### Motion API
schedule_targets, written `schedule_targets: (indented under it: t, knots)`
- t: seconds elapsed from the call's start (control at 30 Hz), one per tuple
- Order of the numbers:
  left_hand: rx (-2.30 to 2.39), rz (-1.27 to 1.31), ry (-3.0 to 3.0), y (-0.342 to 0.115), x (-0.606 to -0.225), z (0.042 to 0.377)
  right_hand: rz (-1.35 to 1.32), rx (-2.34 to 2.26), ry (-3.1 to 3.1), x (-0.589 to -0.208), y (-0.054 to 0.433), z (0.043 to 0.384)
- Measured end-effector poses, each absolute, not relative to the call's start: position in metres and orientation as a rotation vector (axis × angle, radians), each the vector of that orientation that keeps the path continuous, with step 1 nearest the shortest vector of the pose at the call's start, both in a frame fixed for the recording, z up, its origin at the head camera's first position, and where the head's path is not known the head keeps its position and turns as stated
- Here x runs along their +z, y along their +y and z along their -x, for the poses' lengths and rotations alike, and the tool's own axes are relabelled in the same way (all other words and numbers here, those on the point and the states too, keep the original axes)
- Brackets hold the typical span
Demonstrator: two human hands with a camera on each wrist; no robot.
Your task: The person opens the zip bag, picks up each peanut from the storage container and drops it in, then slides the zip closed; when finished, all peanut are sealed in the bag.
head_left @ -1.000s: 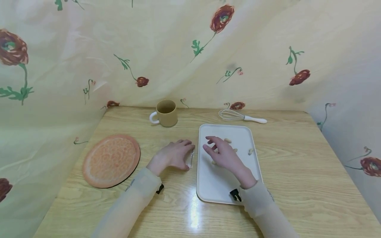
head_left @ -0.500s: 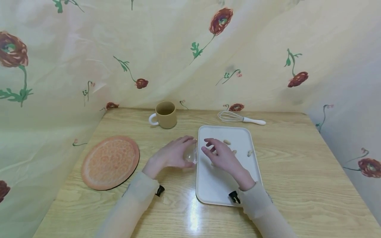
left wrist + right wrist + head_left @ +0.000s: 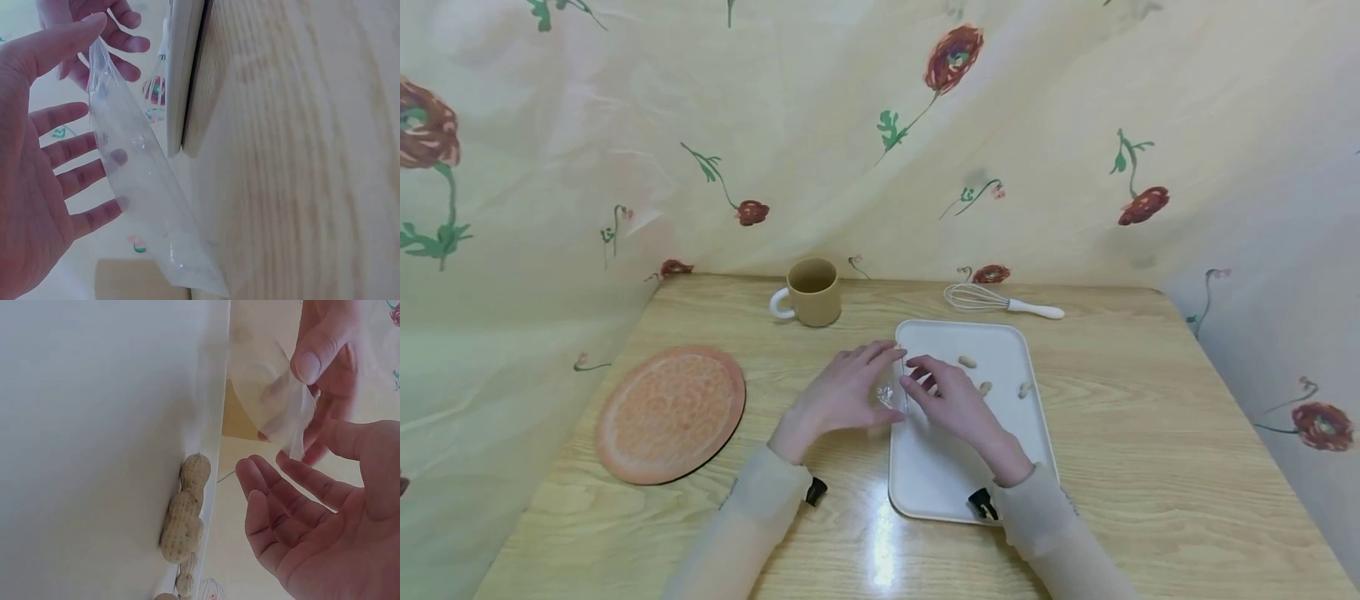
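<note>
A clear plastic bag [image 3: 886, 393] is held by my left hand [image 3: 846, 392] at the tray's left edge, its thumb and fingers spread across the mouth. In the left wrist view the bag [image 3: 147, 175] hangs flat and limp, fingertips showing through it. My right hand [image 3: 955, 396] is over the white tray [image 3: 955, 483], fingers loosely bent, close to the bag's edge. Its fingertips [image 3: 284, 457] are at the bag's rim in the right wrist view; whether they touch it I cannot tell. Several unshelled peanuts [image 3: 181, 531] lie on the tray.
A tan mug [image 3: 815, 293] with a white handle stands at the back. Behind the tray lies a whisk [image 3: 1003, 302]. A round orange mat [image 3: 672, 415] is on the left of the wooden table [image 3: 1150, 467]. Flowered cloth [image 3: 820, 125] hangs behind.
My left hand has lifted the bag and carried it right to the tray's edge, spreading its thumb and fingers. The right hand has shifted slightly left, and the two hands are now nearly touching.
</note>
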State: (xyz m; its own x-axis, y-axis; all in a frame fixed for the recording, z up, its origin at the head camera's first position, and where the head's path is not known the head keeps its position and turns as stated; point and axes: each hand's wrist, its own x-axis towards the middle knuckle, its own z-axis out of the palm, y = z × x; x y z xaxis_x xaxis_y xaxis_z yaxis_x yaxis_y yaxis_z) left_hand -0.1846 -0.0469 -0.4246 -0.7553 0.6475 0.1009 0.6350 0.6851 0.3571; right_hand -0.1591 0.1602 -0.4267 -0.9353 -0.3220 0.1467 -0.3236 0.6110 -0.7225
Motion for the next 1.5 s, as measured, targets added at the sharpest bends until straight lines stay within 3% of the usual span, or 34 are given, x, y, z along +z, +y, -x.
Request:
schedule_targets:
  t: [1.1,1.5]
  knots:
    - [0.534,-1.178,2.842,-0.046,-0.418,0.171,-0.341,1.634,-2.851,-0.417,0.157,0.155]
    - [0.983,-0.838,2.978,-0.044,-0.404,0.167,-0.191,1.759,-2.791,-0.416,0.147,0.149]
